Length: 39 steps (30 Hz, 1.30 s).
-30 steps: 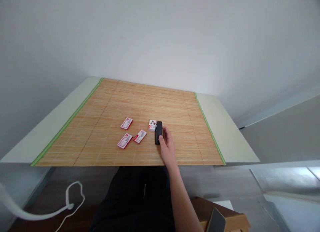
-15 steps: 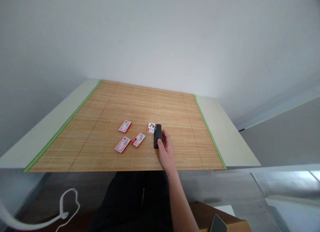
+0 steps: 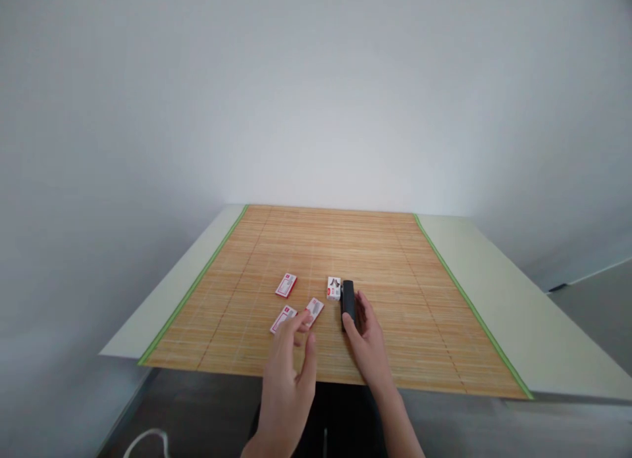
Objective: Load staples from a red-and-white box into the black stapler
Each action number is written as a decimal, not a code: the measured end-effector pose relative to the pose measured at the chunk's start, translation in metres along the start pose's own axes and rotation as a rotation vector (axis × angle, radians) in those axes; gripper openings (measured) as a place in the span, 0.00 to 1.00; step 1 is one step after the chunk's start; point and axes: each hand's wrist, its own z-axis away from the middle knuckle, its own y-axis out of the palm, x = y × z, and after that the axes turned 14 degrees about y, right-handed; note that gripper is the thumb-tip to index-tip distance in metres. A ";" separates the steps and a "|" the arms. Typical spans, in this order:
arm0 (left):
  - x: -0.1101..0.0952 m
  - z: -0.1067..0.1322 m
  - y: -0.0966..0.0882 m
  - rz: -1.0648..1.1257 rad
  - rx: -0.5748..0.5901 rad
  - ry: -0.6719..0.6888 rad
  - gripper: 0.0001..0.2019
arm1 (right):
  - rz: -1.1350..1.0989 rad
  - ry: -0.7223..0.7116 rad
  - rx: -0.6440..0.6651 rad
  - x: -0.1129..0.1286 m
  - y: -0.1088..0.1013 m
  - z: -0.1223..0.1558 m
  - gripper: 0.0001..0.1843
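A black stapler [image 3: 348,300] lies on a bamboo mat [image 3: 375,260]. My right hand [image 3: 368,339] grips its near end, thumb on the left side and fingers on the right. A small white box [image 3: 334,288] stands touching the stapler's left side. Three flat red-and-white boxes lie further left: one at the back [image 3: 286,285], one near the middle [image 3: 315,310] and one at the front [image 3: 281,319]. My left hand [image 3: 289,379] hovers above the mat's near edge, fingers spread and empty, its fingertips over the two nearer flat boxes.
The mat has green edge strips and covers a pale table [image 3: 498,293] that stands against a white wall. A white cable [image 3: 143,441] lies on the floor at the lower left.
The view has tilted up and shifted, so the table sits lower in the frame. My left hand has come into view above the near flat boxes. My right hand stays on the stapler.
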 end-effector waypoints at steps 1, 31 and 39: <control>0.008 -0.003 0.004 -0.036 0.037 0.012 0.18 | 0.009 -0.002 -0.006 0.000 0.000 0.000 0.39; 0.081 -0.011 0.027 -0.365 0.261 0.068 0.15 | 0.054 -0.042 -0.029 -0.004 0.001 -0.004 0.42; 0.067 -0.011 0.024 -0.413 0.245 0.136 0.16 | 0.038 -0.056 -0.018 -0.005 0.001 -0.005 0.41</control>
